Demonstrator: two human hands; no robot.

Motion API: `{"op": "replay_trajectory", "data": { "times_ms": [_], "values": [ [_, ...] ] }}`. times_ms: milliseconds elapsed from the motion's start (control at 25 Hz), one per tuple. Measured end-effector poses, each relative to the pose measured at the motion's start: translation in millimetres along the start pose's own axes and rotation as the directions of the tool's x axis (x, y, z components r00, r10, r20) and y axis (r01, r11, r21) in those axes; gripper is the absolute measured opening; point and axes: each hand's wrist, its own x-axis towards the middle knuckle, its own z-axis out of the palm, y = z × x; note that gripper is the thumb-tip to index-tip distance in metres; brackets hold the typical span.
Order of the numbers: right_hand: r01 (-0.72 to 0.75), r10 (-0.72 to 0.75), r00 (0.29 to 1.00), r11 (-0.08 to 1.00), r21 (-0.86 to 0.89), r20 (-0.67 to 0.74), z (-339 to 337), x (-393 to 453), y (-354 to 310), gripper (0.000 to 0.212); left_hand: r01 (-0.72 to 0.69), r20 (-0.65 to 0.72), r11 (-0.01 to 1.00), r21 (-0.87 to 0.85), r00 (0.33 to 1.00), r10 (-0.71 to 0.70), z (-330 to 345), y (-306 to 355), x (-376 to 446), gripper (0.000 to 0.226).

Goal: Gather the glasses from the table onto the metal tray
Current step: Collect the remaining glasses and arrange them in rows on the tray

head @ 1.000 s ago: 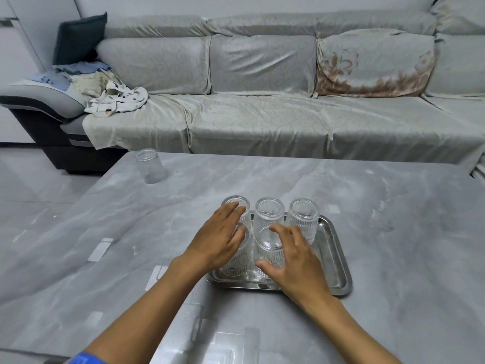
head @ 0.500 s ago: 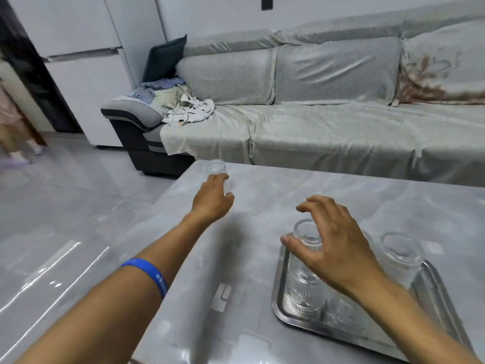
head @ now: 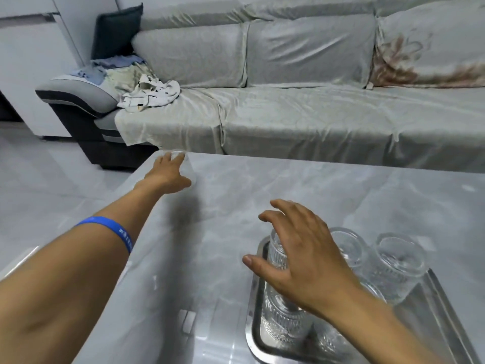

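Observation:
A lone clear glass (head: pixel 185 164) stands at the far left corner of the grey marble table (head: pixel 328 195). My left hand (head: pixel 168 173) is stretched out to it, fingers spread against its left side and thumb below it, not closed around it. The metal tray (head: pixel 253 324) lies at the near right and holds several ribbed glasses (head: pixel 399 269) standing upside down. My right hand (head: pixel 301 258) hovers over the tray's left glasses with spread fingers and holds nothing. It hides part of them.
A grey covered sofa (head: pixel 301 119) runs along the table's far edge, with a heap of clothes (head: pixel 147 95) on its left end. Shiny tiled floor (head: pixel 52 185) lies left of the table. The lone glass stands close to the table's corner edge.
My left hand left the tray and reached out to the lone glass at the far corner. My right hand lifted off the tray's glasses and hovers. My view swung left.

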Motion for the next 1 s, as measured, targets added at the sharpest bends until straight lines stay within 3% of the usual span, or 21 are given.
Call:
{"op": "replay_trajectory", "data": {
  "times_ms": [80, 200, 320, 440, 600, 680, 720, 760, 800, 840, 880, 920, 1000],
  "values": [
    [0.008, -0.008, 1.000, 1.000, 0.004, 0.002, 2, 0, 0, 0.069, -0.029, -0.108, 0.998, -0.056, 0.994, 0.023, 10, -4, -5, 0.077],
    [0.005, -0.005, 1.000, 1.000, 0.013, 0.013, 6, 2, -6, 0.070, -0.123, -0.290, 0.984, -0.125, 0.954, 0.082, 14, 1, -14, 0.048],
    [0.008, -0.009, 0.999, 1.000, 0.012, 0.042, 9, 1, -10, 0.068, -0.156, -0.350, 0.984, -0.082, 0.929, 0.118, 15, 9, -17, 0.025],
    [0.010, -0.011, 0.999, 1.000, 0.017, 0.050, 13, 1, -5, 0.068, -0.105, -0.416, 0.993, -0.055, 0.906, 0.073, 19, 5, -21, 0.041],
    [0.079, -0.080, 0.997, 0.991, 0.108, 0.009, 6, 0, -8, 0.060, -0.051, -0.442, 0.976, -0.213, 0.896, -0.050, 13, -5, -51, 0.076],
    [0.061, -0.053, 0.998, 0.980, 0.188, -0.044, -1, -2, -13, 0.054, -0.048, -0.432, 0.894, -0.446, 0.886, -0.168, 0, 7, -73, 0.075],
    [-0.011, 0.028, 0.998, 0.957, 0.288, -0.053, -5, -3, -17, 0.051, -0.064, -0.394, 0.758, -0.649, 0.881, -0.263, -10, 19, -85, 0.070],
    [-0.120, 0.151, 0.988, 0.895, 0.429, -0.038, -11, -5, -23, 0.049, -0.088, -0.297, 0.516, -0.852, 0.893, -0.338, -22, 36, -103, 0.067],
    [-0.245, 0.296, 0.955, 0.766, 0.594, 0.013, -19, -8, -27, 0.048, -0.101, -0.179, 0.234, -0.967, 0.923, -0.341, -31, 59, -125, 0.065],
    [-0.344, 0.416, 0.903, 0.556, 0.757, 0.106, -27, -12, -29, 0.048, -0.103, -0.110, 0.040, -0.994, 0.948, -0.298, -36, 85, -150, 0.064],
    [-0.388, 0.481, 0.852, 0.310, 0.868, 0.209, -35, -17, -31, 0.047, -0.113, -0.100, -0.040, -0.993, 0.963, -0.250, -39, 109, -179, 0.064],
    [-0.365, 0.502, 0.824, 0.114, 0.924, 0.263, -43, -24, -33, 0.044, -0.150, -0.138, -0.046, -0.988, 0.970, -0.198, -38, 133, -208, 0.064],
    [-0.216, 0.469, 0.851, -0.099, 0.971, 0.237, -61, -41, -30, 0.043, -0.310, -0.313, 0.038, -0.950, 0.946, -0.084, -30, 181, -260, 0.061]
  ]
}}
